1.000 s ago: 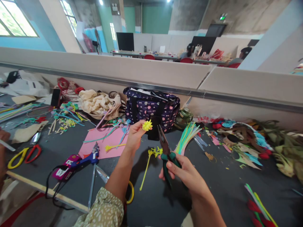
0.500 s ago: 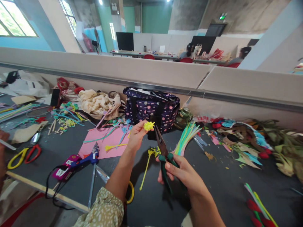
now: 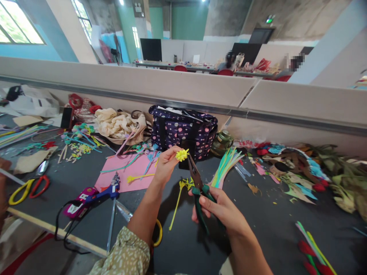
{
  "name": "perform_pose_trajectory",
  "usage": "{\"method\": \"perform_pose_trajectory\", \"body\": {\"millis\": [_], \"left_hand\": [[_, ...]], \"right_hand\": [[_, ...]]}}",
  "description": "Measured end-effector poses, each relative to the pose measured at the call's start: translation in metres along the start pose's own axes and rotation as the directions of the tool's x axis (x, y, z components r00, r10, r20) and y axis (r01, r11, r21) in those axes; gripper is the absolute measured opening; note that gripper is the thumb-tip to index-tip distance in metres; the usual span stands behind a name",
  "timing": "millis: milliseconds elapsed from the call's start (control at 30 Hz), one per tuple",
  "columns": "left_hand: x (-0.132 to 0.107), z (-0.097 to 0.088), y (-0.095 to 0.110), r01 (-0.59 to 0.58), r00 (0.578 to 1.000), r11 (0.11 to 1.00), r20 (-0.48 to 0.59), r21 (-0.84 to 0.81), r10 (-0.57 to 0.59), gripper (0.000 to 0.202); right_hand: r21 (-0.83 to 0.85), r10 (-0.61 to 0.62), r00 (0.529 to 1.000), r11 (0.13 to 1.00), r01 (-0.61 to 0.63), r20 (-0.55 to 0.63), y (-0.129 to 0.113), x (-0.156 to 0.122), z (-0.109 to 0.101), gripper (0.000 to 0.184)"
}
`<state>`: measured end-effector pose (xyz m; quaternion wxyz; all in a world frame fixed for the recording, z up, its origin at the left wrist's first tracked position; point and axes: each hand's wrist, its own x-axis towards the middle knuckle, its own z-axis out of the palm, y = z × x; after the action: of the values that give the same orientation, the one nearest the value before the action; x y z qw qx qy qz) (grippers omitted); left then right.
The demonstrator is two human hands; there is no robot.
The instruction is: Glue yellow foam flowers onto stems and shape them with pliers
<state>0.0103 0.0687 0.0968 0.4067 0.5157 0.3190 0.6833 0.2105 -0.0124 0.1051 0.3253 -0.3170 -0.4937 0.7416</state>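
Observation:
My left hand is raised over the dark table and pinches a small yellow spiky flower between thumb and fingers. My right hand grips the green handles of needle-nose pliers. The plier jaws point up and left, with their tip just under the yellow flower. Below the hands a yellow flower stem lies on the table.
A polka-dot bag stands behind the hands. A pink sheet, a glue gun and scissors lie to the left. Green strips and paper flowers lie to the right. Another person's hand is at the far left edge.
The pliers have moved up and left until their tip reaches the yellow flower. My left hand has lowered the flower slightly toward them.

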Motion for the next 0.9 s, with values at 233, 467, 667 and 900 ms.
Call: {"method": "perform_pose_trajectory", "body": {"millis": [233,467,667,900], "left_hand": [[-0.0003,-0.002,-0.0037,-0.007,1.0,1.0,0.001,0.004,0.007,0.012],[0.0015,-0.0072,-0.0036,-0.05,0.998,0.997,0.039,0.06,0.048,0.012],[0.0023,-0.0087,-0.0014,-0.102,0.994,0.982,0.052,0.158,0.095,0.009],[0.0024,-0.0051,-0.0014,-0.005,1.0,0.996,0.012,0.091,0.004,0.012]], "right_hand": [[-0.008,0.021,1.0,1.0,-0.021,-0.009,0.0017,-0.0001,-0.0021,0.048],[-0.239,-0.043,0.997,0.971,0.026,-0.065,-0.0019,0.0013,-0.0018,0.039],[-0.404,-0.095,0.985,0.914,0.03,-0.142,-0.0009,0.0028,-0.0002,0.037],[-0.313,-0.076,0.993,0.949,0.045,-0.087,-0.0017,0.0026,-0.0004,0.035]]}}
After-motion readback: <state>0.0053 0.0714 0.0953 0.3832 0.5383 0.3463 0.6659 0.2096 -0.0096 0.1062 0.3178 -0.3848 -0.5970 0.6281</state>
